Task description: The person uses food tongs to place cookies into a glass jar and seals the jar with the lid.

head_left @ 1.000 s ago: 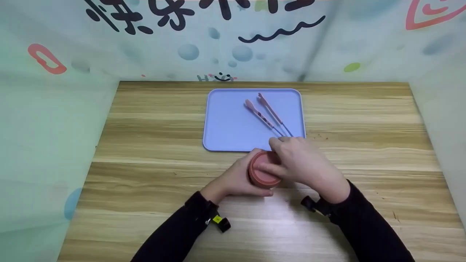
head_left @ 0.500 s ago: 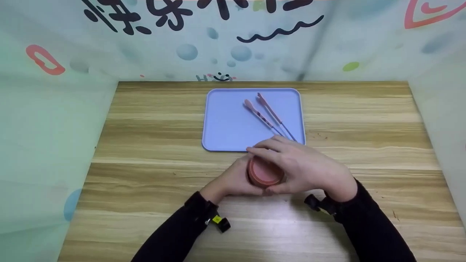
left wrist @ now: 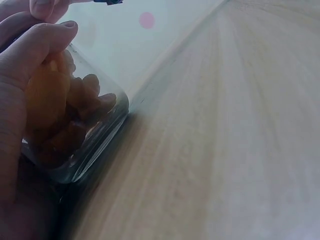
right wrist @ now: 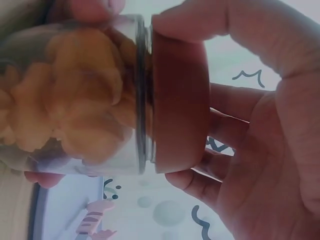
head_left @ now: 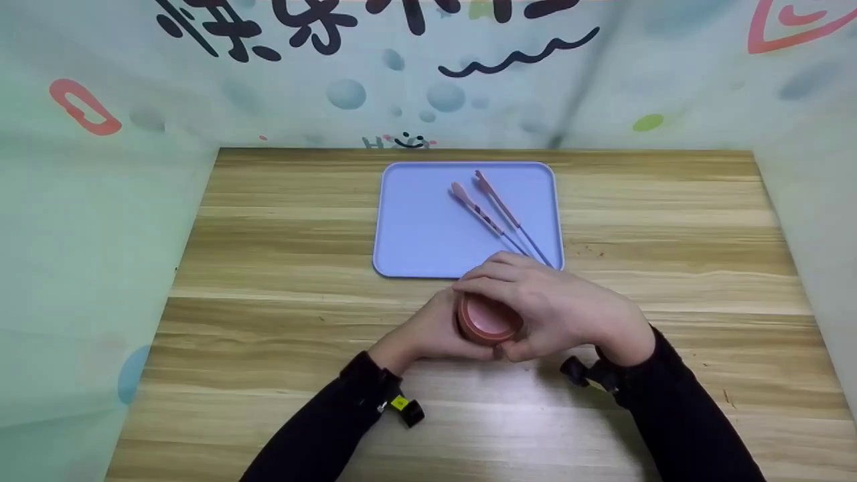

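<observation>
A clear jar [right wrist: 80, 95] full of orange-brown pieces has a reddish-brown lid [right wrist: 180, 102], seen from above in the head view. My left hand [head_left: 435, 328] wraps round the jar's body from the left. From the right, my right hand [head_left: 562, 311] grips the lid, thumb on one side and fingers curled round the other. A narrow strip of glass neck shows between lid and body in the right wrist view. In the left wrist view the jar's base [left wrist: 120, 110] is low, close to the wooden tabletop.
Behind the hands lies a light blue tray [head_left: 415, 234]. Two slim utensils with pink ends [head_left: 477, 209] and thin metal shafts rest on it, their near ends by my right hand. A printed curtain [head_left: 268, 100] borders the wooden table [head_left: 288, 268] at the back and sides.
One second ago a digit of my right hand lay across the lid's top; now that hand wraps round the lid's side. Since half a second ago its thumb has shifted slightly right. The left hand stays put.
</observation>
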The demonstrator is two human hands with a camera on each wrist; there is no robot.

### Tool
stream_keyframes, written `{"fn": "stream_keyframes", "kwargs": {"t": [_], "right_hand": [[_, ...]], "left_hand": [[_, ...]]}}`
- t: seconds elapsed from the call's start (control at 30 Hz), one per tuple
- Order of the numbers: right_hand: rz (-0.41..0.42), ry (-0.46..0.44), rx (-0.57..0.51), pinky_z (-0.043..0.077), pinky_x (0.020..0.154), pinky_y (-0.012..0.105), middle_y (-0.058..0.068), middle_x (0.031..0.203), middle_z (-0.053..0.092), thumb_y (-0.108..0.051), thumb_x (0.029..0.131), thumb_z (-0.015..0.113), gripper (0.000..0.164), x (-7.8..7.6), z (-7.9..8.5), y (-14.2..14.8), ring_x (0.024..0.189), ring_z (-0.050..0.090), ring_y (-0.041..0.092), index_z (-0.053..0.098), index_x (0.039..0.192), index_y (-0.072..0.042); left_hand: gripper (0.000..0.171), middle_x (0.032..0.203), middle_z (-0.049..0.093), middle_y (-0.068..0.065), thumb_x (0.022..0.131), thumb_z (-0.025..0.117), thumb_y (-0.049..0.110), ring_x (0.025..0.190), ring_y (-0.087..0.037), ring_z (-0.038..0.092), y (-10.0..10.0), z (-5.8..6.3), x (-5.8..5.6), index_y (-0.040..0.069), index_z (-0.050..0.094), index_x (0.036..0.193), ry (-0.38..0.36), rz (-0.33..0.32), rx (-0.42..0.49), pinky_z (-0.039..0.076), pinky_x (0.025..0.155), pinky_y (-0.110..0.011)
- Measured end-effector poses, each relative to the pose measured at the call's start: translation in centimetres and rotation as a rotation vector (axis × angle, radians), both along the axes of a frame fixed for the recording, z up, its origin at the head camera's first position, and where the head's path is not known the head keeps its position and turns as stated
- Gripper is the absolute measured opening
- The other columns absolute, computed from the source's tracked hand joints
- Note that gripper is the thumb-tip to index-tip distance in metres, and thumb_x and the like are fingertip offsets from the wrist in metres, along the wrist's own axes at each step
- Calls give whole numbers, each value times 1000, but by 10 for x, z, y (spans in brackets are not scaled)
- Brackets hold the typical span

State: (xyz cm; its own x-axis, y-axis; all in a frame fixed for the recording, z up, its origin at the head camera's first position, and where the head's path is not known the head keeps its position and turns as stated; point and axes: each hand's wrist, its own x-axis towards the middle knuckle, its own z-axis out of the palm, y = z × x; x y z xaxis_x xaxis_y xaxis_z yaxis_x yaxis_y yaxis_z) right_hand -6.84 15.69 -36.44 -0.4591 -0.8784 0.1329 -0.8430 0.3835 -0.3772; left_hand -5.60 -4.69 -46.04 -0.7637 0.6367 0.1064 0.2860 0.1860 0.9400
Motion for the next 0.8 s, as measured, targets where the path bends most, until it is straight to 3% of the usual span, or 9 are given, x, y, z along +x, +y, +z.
{"fn": "stream_keyframes", "kwargs": {"t": [0.17, 0.33, 0.57, 0.8], "right_hand": [[-4, 12, -4, 34, 110, 31, -6, 133, 51, -40, 63, 80, 85, 0, 0, -1, 127, 42, 14, 47, 138, -20], [-84, 53, 9, 42, 100, 30, -5, 123, 54, -50, 64, 78, 80, 1, -1, -3, 117, 47, 13, 52, 133, -18], [-171, 128, 22, 48, 80, 30, 0, 107, 55, -61, 64, 74, 77, 4, -3, -9, 94, 49, 16, 56, 122, -13], [-85, 79, 1, 45, 94, 29, -3, 118, 55, -52, 63, 77, 79, 2, -1, -4, 109, 48, 14, 54, 129, -15]], "left_hand": [[94, 131, 53, 9, 61, 88, 37, 119, -7, 54, 1, -16, -3, 28, 37, 139, 5, 6, 16, 44, 105, -26], [100, 134, 50, 12, 59, 87, 45, 121, -6, 52, 1, -32, -9, 34, 31, 141, 30, 15, -6, 43, 106, -27], [105, 138, 46, 9, 61, 85, 46, 124, -8, 50, 0, -34, -11, 34, 23, 145, 44, -2, 5, 44, 106, -29], [104, 135, 49, 10, 57, 90, 39, 122, -7, 51, 1, -32, -9, 34, 29, 142, -10, 9, 3, 42, 107, -27]]}}
